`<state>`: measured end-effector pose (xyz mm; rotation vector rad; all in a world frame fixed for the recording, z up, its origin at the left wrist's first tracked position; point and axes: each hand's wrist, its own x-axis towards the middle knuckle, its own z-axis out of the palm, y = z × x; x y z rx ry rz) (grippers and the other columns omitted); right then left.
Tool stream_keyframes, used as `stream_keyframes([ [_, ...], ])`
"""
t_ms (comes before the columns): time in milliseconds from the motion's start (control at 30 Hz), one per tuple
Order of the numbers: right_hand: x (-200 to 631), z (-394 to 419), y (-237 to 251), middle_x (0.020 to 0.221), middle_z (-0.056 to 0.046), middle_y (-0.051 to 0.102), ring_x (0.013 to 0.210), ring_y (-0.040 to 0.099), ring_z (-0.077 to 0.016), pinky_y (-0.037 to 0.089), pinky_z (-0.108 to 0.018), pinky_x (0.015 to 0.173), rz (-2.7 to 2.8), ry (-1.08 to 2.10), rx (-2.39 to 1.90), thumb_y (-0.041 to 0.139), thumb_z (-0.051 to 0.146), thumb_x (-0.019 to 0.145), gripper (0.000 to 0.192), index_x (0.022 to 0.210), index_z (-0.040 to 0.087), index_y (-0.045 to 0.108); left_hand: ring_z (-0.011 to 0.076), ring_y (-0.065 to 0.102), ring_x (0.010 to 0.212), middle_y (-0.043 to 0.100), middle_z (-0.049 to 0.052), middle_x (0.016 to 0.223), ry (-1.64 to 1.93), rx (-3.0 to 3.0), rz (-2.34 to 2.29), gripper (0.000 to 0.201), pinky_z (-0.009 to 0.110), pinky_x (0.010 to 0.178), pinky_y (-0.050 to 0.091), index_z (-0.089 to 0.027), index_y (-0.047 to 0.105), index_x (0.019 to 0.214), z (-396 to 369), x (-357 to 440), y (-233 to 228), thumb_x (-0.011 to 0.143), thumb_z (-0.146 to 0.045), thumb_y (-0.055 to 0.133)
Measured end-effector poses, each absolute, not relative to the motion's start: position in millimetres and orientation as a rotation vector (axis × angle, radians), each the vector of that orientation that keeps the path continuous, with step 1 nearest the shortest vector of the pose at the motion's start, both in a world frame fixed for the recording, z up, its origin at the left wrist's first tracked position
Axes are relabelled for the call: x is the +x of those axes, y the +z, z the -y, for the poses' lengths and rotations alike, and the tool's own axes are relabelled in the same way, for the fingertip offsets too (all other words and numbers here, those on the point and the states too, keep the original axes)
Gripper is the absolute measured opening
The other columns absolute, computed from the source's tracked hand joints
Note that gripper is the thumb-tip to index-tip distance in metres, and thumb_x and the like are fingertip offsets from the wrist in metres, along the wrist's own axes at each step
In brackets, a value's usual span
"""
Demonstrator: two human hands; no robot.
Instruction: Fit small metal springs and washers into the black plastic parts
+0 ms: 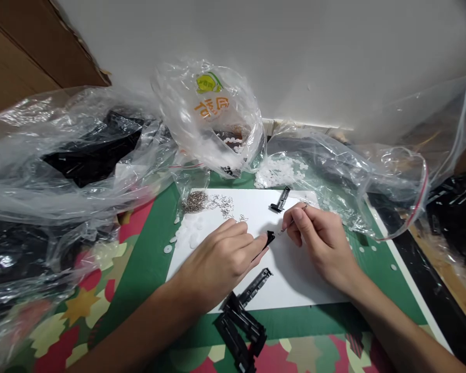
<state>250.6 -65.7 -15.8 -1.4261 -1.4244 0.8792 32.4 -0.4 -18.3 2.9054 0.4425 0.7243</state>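
My left hand (229, 248) is closed on a black plastic part (270, 238), whose end sticks out past the fingertips over a white sheet (295, 282). To its right, my right hand (322, 238) pinches a thin metal tool (288, 226), with its tip close to that part. Whether the tip carries anything is too small to tell. Beyond the hands lies another black plastic part (281, 199). Several similar black parts (241, 321) are heaped nearer me, partly over the sheet's edge. Small wire pieces (225, 204), like springs, are scattered on the sheet beside a clump of them (194, 201).
A green mat (140, 290) lies under the sheet, on a patterned cloth (73, 321). White plastic discs (281, 171) are piled at the back. Clear bags (213, 114) stand behind, with more at left and right. A cardboard box (31, 46) is at the upper left.
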Motion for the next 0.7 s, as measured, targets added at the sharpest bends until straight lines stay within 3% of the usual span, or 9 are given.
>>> stream_keyframes([
  [167, 246.7, 62.8, -28.4, 0.063, 0.003, 0.053, 0.064, 0.055, -0.0144, 0.043, -0.028, 0.064, 1.388, 0.892, -1.381, 0.044, 0.045, 0.115, 0.043, 0.085, 0.022, 0.064, 0.0202, 0.051, 0.067, 0.056, 0.0, 0.066, 0.697, 2.928, -0.444, 0.026, 0.034, 0.068, 0.042, -0.008, 0.074, 0.105, 1.4, 31.4, -19.4, 0.111, -0.012, 0.049],
  [700, 243.2, 65.3, -36.0, 0.064, 0.003, 0.051, 0.054, 0.047, -0.0124, 0.038, -0.027, 0.055, 1.48, 0.837, -1.376, 0.043, 0.04, 0.115, 0.041, 0.083, 0.022, 0.061, 0.021, 0.052, 0.07, 0.057, 0.001, 0.069, 0.677, 2.944, -0.433, 0.017, 0.036, 0.07, 0.043, -0.006, 0.072, 0.109, 4.6, 30.2, -25.7, 0.106, -0.006, 0.055],
])
